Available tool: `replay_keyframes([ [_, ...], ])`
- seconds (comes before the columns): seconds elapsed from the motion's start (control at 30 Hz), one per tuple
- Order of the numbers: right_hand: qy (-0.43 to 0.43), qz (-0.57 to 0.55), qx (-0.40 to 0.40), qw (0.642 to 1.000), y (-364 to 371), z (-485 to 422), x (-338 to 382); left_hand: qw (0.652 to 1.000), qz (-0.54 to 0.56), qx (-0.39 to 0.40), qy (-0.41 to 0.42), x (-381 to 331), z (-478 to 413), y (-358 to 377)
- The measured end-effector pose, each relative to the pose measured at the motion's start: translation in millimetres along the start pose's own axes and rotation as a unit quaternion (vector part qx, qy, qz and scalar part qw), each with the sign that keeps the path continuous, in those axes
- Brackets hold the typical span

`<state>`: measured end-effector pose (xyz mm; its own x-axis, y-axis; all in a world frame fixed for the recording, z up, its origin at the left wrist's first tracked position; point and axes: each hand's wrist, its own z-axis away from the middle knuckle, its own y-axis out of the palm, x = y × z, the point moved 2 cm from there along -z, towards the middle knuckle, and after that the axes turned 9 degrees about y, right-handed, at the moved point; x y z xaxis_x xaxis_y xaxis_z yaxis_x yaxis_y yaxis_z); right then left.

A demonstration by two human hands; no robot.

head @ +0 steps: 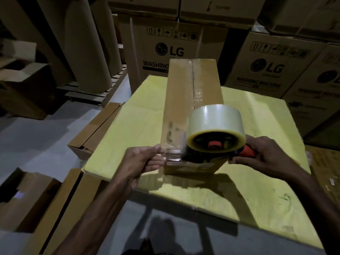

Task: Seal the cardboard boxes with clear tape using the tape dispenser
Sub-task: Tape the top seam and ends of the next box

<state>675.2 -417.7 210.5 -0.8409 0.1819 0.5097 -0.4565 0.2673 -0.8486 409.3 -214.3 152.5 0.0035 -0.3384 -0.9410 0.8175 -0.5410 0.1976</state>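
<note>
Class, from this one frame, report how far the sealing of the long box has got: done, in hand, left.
Done: a shiny tape strip covers the top seam of the cardboard box. In hand: the right hand grips the tape dispenser at the near end, while the left hand pinches the loose tape end. Left: stick down and cut that end; open boxes at left look unsealed.

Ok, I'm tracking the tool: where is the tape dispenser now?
In the head view, the tape dispenser is at the near end of the cardboard box, its handle held by the right hand.
</note>
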Motion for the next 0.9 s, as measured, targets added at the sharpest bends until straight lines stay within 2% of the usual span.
replay_keyframes([
  [0.1,0.031,-0.004,0.005,1.0,-18,5,0,0.999,-0.024,-0.028,0.026,2,-9,-25],
  [0.23,0.046,0.005,-0.001,0.999,-20,3,0,0.997,-0.029,-0.043,0.058,11,-21,-22],
  [0.43,0.039,0.016,-0.013,0.999,-16,3,-3,0.997,0.0,-0.057,0.049,36,-32,-22],
  [0.63,0.047,0.047,-0.02,0.998,-3,6,-20,0.994,-0.032,-0.07,0.074,50,-37,-23],
  [0.9,0.082,0.046,-0.022,0.995,10,7,-31,0.996,-0.037,-0.05,0.064,73,-41,-16],
])
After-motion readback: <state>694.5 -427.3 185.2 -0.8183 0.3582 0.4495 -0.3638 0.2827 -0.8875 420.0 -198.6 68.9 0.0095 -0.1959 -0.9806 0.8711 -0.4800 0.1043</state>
